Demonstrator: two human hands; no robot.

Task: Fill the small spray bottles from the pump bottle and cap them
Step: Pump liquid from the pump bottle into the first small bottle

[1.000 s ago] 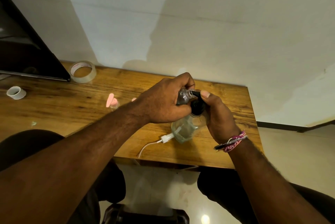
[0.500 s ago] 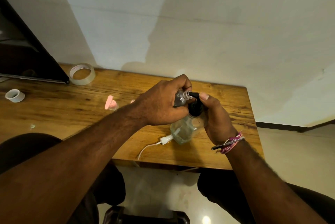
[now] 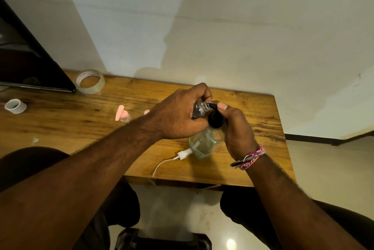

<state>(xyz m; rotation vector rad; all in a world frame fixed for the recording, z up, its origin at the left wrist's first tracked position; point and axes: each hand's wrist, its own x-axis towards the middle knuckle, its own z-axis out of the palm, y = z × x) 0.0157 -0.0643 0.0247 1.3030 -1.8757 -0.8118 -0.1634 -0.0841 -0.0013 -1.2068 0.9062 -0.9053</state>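
Gripping a small clear spray bottle (image 3: 199,108), the left hand (image 3: 178,116) has its fingers curled round the body, so the grip is closed on it. The bottle lies tilted, close to level, its long axis running left to right and its open neck pointing right — straight at the black spout of the pump bottle (image 3: 204,144). Neck and spout tip meet or nearly meet; whether they touch cannot be told.

The pump bottle stands upright on the wooden tabletop (image 3: 253,160) near its front right part, its clear body below and its black pump head above. The right hand (image 3: 236,128) wraps round the pump head and upper bottle, thumb on top of the pump — a closed grip as well.

A white cable plug (image 3: 183,154) lies just beside the bottle's base. Further left on the tabletop stand a second small bottle with a pink cap (image 3: 122,115), a roll of clear tape (image 3: 90,81) and a small white ring (image 3: 15,106).
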